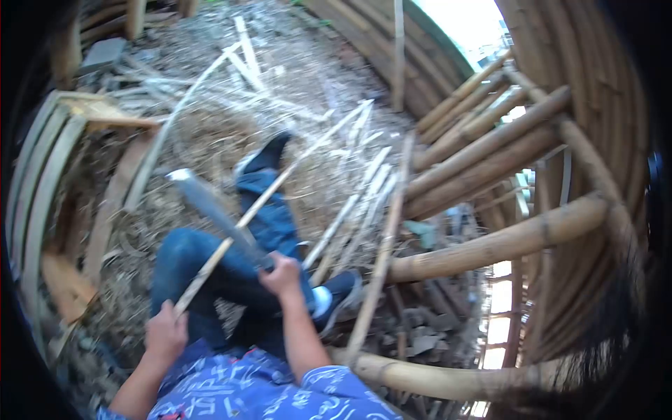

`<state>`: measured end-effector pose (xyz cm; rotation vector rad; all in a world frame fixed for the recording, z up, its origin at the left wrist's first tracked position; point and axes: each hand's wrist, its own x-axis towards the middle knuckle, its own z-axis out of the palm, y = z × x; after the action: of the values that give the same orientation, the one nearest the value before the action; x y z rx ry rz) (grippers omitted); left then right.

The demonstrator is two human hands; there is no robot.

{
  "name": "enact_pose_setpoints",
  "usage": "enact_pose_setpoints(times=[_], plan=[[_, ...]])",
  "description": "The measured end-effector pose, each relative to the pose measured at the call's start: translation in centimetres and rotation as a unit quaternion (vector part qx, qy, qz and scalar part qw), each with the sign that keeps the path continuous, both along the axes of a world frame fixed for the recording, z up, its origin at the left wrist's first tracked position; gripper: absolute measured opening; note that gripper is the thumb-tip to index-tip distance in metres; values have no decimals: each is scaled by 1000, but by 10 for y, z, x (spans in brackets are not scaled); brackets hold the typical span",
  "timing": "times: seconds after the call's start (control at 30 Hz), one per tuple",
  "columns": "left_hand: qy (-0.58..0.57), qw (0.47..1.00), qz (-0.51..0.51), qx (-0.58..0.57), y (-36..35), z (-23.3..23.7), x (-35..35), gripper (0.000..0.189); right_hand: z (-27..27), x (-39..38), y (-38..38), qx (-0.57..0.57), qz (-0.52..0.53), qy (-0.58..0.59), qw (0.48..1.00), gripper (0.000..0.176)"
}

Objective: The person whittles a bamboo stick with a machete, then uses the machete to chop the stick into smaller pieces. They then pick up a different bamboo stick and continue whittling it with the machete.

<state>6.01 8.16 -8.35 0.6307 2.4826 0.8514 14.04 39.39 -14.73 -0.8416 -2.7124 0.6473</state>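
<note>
My left hand (166, 330) is closed around the near end of a long, pale bamboo strip (281, 179). The strip slants up and away over my bent knee to the shavings-covered ground. In my closed right hand (282, 275) is the handle of a machete (217, 213). Its broad grey blade points up and to the left, crossing the strip just above my knee in this view. The handle itself is mostly hidden by my fingers. My legs in blue jeans (183, 262) lie beneath both things.
Split bamboo strips (364, 210) lie in a loose pile beyond my right foot, on ground strewn with shavings (210, 133). A bamboo pole rack (490, 241) stands at the right. On the left is a slatted wooden stool (42, 196).
</note>
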Motion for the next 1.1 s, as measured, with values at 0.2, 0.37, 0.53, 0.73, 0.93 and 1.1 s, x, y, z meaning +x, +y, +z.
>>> enact_pose_setpoints(times=[0.2, 0.37, 0.53, 0.73, 0.93, 1.1], plan=[[45, 998, 4, 36, -3, -8, 3, 20, 3, 0, -1, -22, -15, 16, 1000, 26], [25, 999, -14, 44, -2, -7, -3, 22, 8, -1, -5, -15, -28, 25, 999, 23], [17, 999, -24, 14, 0, -8, -6, 29, 8, 0, -2, -15, -17, 27, 999, 25], [26, 999, -29, -27, 3, 4, -8, 33, 9, -1, -5, 0, -17, 57, 998, 23], [62, 997, -52, -14, 0, -7, -7, 32, 24, -3, -14, 19, -21, 92, 995, 16], [76, 995, -67, -19, 0, -10, -8, 35, 47, -14, -33, 58, 8, 25, 998, 16]])
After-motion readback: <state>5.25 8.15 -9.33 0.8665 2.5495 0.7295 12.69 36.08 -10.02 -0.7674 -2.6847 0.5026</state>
